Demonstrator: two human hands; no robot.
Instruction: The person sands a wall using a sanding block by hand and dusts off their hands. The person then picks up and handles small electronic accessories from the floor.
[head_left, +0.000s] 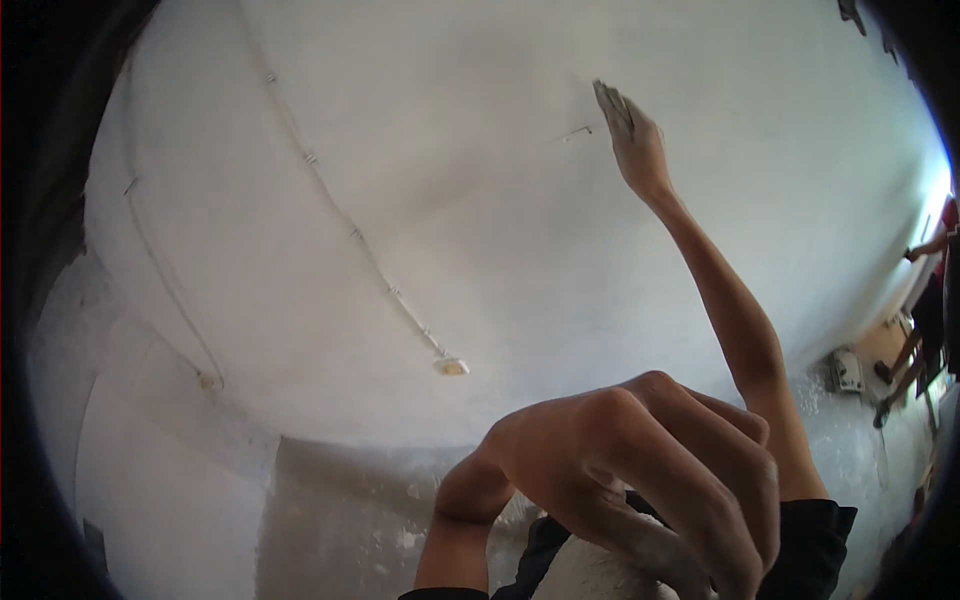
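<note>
My left hand [640,470] is large in the foreground, its fingers bent and curled downward. Below it shows a pale, rough-surfaced thing [590,575], cut off by the bottom edge. Whether the fingers grip this thing is hidden from me. Stretched far up, my right hand [635,140] is at the whitish painted surface [480,230], fingers pressed together and grey toward the tips. Something thin and grey seems to lie along those fingers, too small to name. Close to their left, a small bent metal hook [578,132] sticks out of the surface.
A clipped cable [350,230] runs across the surface to a small fitting [451,367]. Another cable [160,260] hangs farther left. Below is a bare grey wall patch [340,510]. At the right edge, another person's legs [905,360] show near a pale box [847,370].
</note>
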